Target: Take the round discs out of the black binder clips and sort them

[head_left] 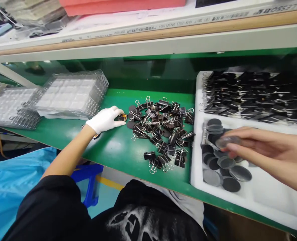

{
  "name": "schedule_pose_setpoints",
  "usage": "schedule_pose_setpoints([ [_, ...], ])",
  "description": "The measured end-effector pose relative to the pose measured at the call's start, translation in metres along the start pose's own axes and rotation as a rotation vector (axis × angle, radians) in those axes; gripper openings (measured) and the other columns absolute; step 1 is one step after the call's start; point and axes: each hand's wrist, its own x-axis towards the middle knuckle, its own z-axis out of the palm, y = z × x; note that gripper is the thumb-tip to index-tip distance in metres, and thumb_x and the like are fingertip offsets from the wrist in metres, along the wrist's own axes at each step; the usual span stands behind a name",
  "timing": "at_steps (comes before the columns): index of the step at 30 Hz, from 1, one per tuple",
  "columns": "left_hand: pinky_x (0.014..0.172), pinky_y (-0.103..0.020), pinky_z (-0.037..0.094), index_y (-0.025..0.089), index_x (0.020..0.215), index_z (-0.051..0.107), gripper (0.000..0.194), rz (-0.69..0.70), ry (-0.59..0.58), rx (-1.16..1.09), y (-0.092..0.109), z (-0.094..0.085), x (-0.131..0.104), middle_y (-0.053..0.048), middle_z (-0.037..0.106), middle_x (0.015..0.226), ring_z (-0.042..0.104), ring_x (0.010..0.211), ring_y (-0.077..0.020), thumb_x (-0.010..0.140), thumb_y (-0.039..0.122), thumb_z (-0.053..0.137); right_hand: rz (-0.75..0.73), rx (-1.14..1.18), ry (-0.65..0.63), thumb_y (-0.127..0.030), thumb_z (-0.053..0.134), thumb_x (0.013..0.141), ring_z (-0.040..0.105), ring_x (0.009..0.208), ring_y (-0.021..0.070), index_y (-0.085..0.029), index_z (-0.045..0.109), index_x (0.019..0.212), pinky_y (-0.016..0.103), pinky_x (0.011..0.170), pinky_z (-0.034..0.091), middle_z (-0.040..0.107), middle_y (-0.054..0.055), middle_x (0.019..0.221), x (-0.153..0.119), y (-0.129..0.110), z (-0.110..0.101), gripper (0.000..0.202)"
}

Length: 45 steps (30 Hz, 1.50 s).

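Note:
My left hand [105, 120], in a white glove, has its thumb and fingers around a small round part [122, 117] with an orange-brown middle, just left of a heap of black binder clips [161, 124]. Bare and closed, my right hand [254, 144] pinches a clear round disc [227, 142] over a white foam tray [196, 150]. Dark and grey round discs [231, 184] lie loosely in the tray under and beside that hand. Several rows of black binder clips [259, 93] fill the tray's back part.
Stacked clear plastic trays [68, 92] stand on the green table [108, 144] at the left, with another stack [12, 105] beyond them. A shelf edge [148, 43] crosses above the table. A blue stool [89, 180] is below.

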Motion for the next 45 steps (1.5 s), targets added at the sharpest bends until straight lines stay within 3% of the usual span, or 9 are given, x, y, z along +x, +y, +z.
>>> schedule_pose_setpoints([
  [8, 0.074, -0.039, 0.054, 0.016, 0.111, 0.073, 0.051, -0.069, 0.162, 0.080, 0.013, -0.016, 0.006, -0.015, 0.076, 0.105, 0.074, 0.085, -0.0300, 0.091, 0.058, 0.054, 0.047, 0.364, -0.086, -0.049, 0.091, 0.078, 0.077, 0.074, 0.0188, -0.021, 0.079, 0.102, 0.034, 0.073, 0.068, 0.081, 0.008, 0.091, 0.021, -0.017, 0.041, 0.038],
  [14, 0.062, -0.034, 0.048, 0.019, 0.097, 0.074, 0.042, 0.258, 0.415, 0.103, 0.112, -0.066, -0.002, -0.010, 0.075, 0.091, 0.071, 0.071, -0.0241, 0.088, 0.057, 0.059, -0.404, 0.175, 0.080, -0.026, 0.083, 0.087, 0.076, 0.090, 0.0216, -0.027, 0.080, 0.099, 0.039, 0.083, 0.066, 0.081, 0.005, 0.101, 0.011, -0.029, 0.056, 0.013],
  [21, 0.063, -0.037, 0.043, 0.016, 0.086, 0.068, 0.034, 0.598, 0.731, 0.181, 0.186, -0.073, 0.015, -0.007, 0.066, 0.075, 0.066, 0.067, -0.0238, 0.097, 0.046, 0.057, -0.213, 0.237, -0.081, -0.029, 0.084, 0.082, 0.073, 0.091, 0.0196, -0.023, 0.075, 0.094, 0.032, 0.071, 0.065, 0.074, 0.006, 0.103, 0.010, -0.035, 0.070, 0.015],
  [26, 0.069, -0.038, 0.043, 0.014, 0.111, 0.071, 0.040, 0.653, 0.594, 0.115, 0.185, -0.071, 0.024, -0.011, 0.073, 0.092, 0.069, 0.080, -0.0261, 0.099, 0.051, 0.060, 0.072, 0.447, -0.242, -0.031, 0.091, 0.076, 0.077, 0.088, 0.0203, -0.024, 0.071, 0.114, 0.039, 0.083, 0.067, 0.080, 0.003, 0.097, 0.021, -0.017, 0.064, 0.044],
  [29, 0.079, -0.039, 0.047, 0.018, 0.136, 0.064, 0.052, 0.444, 0.439, -0.004, 0.161, -0.078, 0.039, -0.015, 0.073, 0.117, 0.071, 0.099, -0.0301, 0.103, 0.056, 0.051, 0.133, 0.570, -0.188, -0.034, 0.096, 0.072, 0.078, 0.090, 0.0207, -0.023, 0.078, 0.109, 0.042, 0.093, 0.066, 0.082, 0.005, 0.096, 0.029, -0.009, 0.054, 0.042],
  [33, 0.085, -0.040, 0.048, 0.018, 0.122, 0.073, 0.050, 0.165, 0.286, 0.012, 0.136, -0.089, 0.068, -0.013, 0.073, 0.108, 0.071, 0.094, -0.0288, 0.108, 0.046, 0.035, 0.207, 0.763, -0.046, -0.034, 0.096, 0.072, 0.077, 0.088, 0.0181, -0.024, 0.081, 0.098, 0.037, 0.088, 0.068, 0.081, 0.003, 0.095, 0.039, -0.006, 0.047, 0.031],
  [39, 0.084, -0.039, 0.048, 0.021, 0.126, 0.073, 0.047, 0.318, 0.206, 0.010, 0.159, -0.089, 0.110, -0.010, 0.071, 0.110, 0.071, 0.093, -0.0287, 0.104, 0.053, 0.048, 0.253, 0.803, -0.035, -0.040, 0.098, 0.072, 0.074, 0.082, 0.0143, -0.024, 0.081, 0.091, 0.033, 0.083, 0.070, 0.078, 0.001, 0.089, 0.043, -0.005, 0.050, 0.031],
  [43, 0.079, -0.035, 0.045, 0.020, 0.099, 0.079, 0.035, 0.424, 0.125, -0.001, 0.164, -0.087, 0.132, -0.007, 0.071, 0.095, 0.069, 0.086, -0.0246, 0.099, 0.047, 0.057, 0.179, 0.775, 0.020, -0.042, 0.102, 0.064, 0.073, 0.078, 0.0133, -0.023, 0.081, 0.091, 0.030, 0.075, 0.070, 0.077, 0.000, 0.083, 0.043, 0.001, 0.048, 0.039],
  [45, 0.075, -0.034, 0.045, 0.019, 0.086, 0.076, 0.031, 0.464, 0.229, -0.135, 0.161, -0.087, 0.133, -0.006, 0.069, 0.086, 0.065, 0.079, -0.0206, 0.097, 0.039, 0.057, 0.140, 0.755, 0.022, -0.042, 0.103, 0.063, 0.072, 0.079, 0.0135, -0.023, 0.081, 0.091, 0.030, 0.074, 0.069, 0.079, 0.001, 0.089, 0.043, 0.002, 0.047, 0.040],
])
